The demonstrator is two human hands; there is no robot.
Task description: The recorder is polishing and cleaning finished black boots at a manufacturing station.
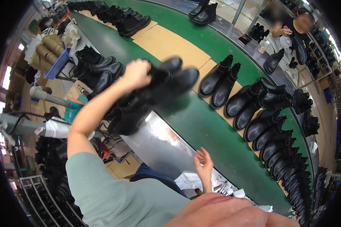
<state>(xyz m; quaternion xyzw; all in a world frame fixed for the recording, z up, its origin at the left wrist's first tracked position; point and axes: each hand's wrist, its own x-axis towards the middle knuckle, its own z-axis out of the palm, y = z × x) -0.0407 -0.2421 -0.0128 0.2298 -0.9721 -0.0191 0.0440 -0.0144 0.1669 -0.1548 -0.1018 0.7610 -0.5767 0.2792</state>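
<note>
A pair of black boots (183, 81) is held up by the left hand (138, 73), and in this view it is seen in front of the green table (212, 132). The fingers of this hand are closed firmly at the upper ends of the boots, while the toes are pointed away to the right. Because the pair is blurred, it cannot be told exactly how each boot is pinched. The right hand (204, 164) is empty; its fingers are loosely spread and a little curved, near the edge of the metal surface (159, 138).

Beyond the held pair, a bare part of the cardboard (172, 43) is seen, and beside it the nearest standing boots (212, 83) are placed upright, with their toes turned toward the person. More boots (129, 119) are gathered below the left forearm.

For good carrying, both uppers should be gripped together, so that one boot is not allowed to slip or twist. The smooth toes should be kept apart from the neighbouring boots, as scratches could easily be made there. If the pair begins to swing, the soles could be supported by the free right hand. At any setting down, the grip should be loosened only after both soles are resting flat.
</note>
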